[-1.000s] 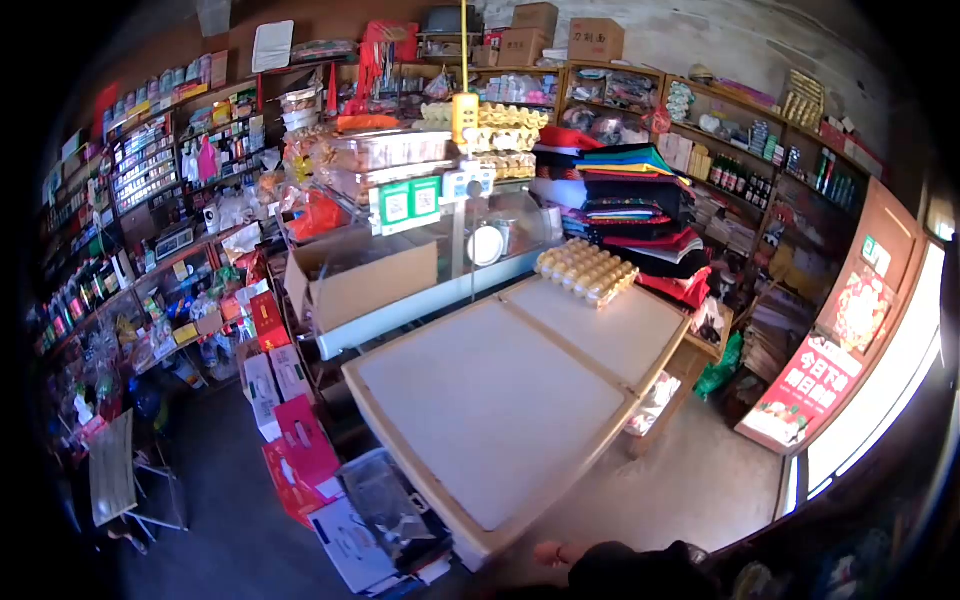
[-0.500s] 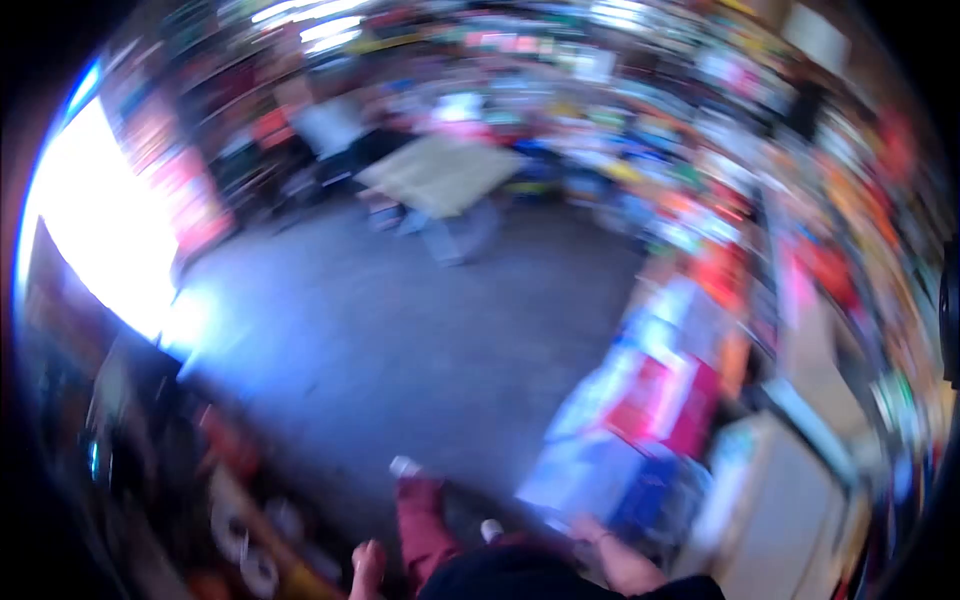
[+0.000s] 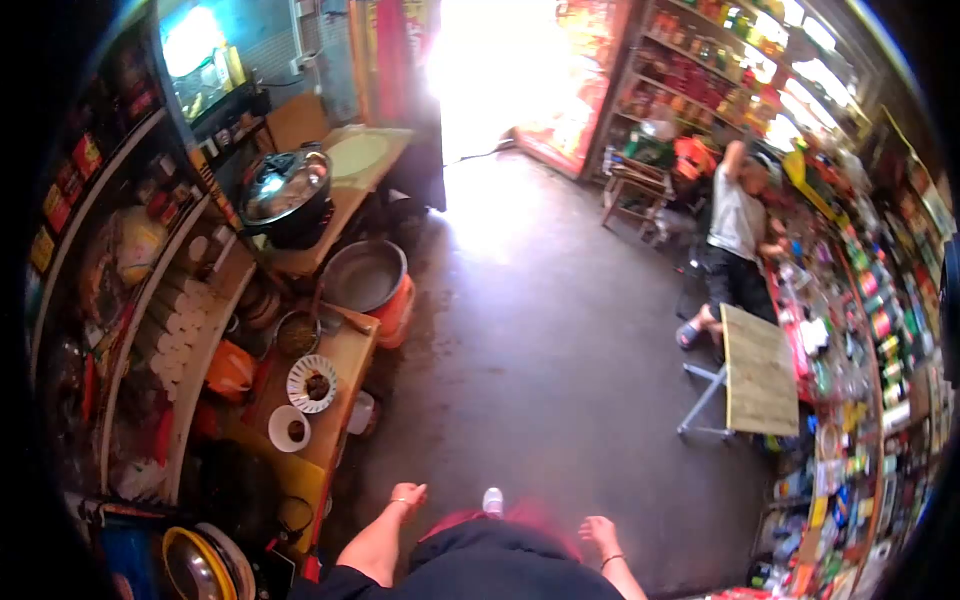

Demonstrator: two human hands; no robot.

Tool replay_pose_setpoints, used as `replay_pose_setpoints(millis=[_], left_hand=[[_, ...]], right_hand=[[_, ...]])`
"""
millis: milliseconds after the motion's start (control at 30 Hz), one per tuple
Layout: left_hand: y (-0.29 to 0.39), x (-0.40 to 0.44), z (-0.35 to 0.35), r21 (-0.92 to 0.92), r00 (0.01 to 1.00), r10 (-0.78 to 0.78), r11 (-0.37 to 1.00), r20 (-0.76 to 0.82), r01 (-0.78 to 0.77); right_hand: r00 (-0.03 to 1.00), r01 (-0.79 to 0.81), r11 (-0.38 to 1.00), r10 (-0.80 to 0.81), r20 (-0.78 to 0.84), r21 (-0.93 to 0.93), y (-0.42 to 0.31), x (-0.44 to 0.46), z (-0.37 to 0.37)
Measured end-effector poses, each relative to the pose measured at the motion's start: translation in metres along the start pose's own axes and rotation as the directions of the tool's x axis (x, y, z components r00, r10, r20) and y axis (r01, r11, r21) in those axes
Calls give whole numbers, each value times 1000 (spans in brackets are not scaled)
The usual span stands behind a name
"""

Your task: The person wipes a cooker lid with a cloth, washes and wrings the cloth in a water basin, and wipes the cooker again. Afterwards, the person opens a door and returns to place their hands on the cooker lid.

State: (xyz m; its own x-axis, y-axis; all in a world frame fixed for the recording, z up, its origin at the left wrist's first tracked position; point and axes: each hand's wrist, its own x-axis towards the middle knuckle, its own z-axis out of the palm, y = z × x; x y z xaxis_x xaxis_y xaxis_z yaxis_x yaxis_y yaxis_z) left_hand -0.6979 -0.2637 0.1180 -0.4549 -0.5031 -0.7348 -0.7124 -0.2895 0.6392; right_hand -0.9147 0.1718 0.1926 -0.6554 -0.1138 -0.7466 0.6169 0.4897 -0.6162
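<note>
My left hand (image 3: 409,496) hangs at my left side, its fingers curled in, with a band on the wrist. Nothing shows in it. On the other side, my right hand (image 3: 600,534) is held low over the floor, loosely closed and also showing nothing held; it has a dark bracelet. Nearest to my left hand is a wooden counter (image 3: 345,352) bearing a fluted white plate (image 3: 312,384) of dark food and a white bowl (image 3: 289,428). Neither hand touches anything.
A large basin (image 3: 365,276) stands beyond the counter, near a bright doorway (image 3: 490,80). To the right are a folding table (image 3: 760,370), a seated person (image 3: 738,225) and crowded shelves (image 3: 880,330). Grey floor (image 3: 540,350) runs between both sides.
My view has swung left, bringing the doorway to the middle and the food counter into view on the left. The folding table now appears at the right. Both hands stay low, near my body.
</note>
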Motion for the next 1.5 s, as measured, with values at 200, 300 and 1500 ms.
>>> replay_pose_setpoints(millis=[200,300,1500], left_hand=[[149,58,43,-131,999,12,991,-32,-16],[170,110,36,22,1000,-6,1000,-11,6],[636,571,-272,-837,828,-312,458,-466,-298]], right_hand=[[990,-71,987,87,108,-147,-117,114,16],[981,-100,958,141,137,-269,-163,167,34],[273,941,-91,-363,891,-325,-1068,653,653]])
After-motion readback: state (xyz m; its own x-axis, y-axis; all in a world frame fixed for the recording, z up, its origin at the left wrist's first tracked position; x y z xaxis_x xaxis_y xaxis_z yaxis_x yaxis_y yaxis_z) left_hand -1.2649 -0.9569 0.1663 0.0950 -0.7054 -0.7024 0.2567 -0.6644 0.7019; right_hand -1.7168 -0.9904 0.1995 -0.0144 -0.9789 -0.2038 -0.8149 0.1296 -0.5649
